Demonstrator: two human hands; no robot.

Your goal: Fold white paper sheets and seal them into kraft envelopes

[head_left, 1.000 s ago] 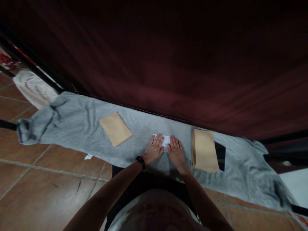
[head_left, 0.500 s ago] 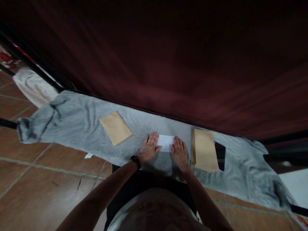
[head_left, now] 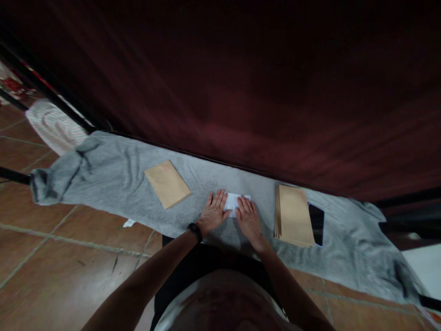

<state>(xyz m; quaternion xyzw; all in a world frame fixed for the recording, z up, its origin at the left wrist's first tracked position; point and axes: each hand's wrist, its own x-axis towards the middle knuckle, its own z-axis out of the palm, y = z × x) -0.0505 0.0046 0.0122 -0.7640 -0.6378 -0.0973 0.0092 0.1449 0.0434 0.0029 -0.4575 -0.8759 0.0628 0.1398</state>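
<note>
A small white sheet of paper (head_left: 232, 200) lies flat on the grey cloth (head_left: 117, 184) in front of me, partly covered by both hands. My left hand (head_left: 214, 213) rests flat on its left end, fingers stretched out, with a dark band on the wrist. My right hand (head_left: 247, 218) lies flat over the right part of the paper, fingers extended. Left of the hands is a single brown envelope (head_left: 167, 184) with a faint reddish mark near its top. To the right sits a stack of brown envelopes (head_left: 295, 215).
A dark-screened phone (head_left: 316, 224) lies beside the stack, partly tucked under it. A dark red curtain (head_left: 220, 92) hangs along the cloth's far edge. Black bars (head_left: 14, 175) stand at the left, near a striped cloth (head_left: 57, 126). Tiled floor (head_left: 82, 257) shows below.
My right hand has slid left from the paper's right edge onto the paper, closer to my left hand. The left hand stays in place. The view has shifted slightly.
</note>
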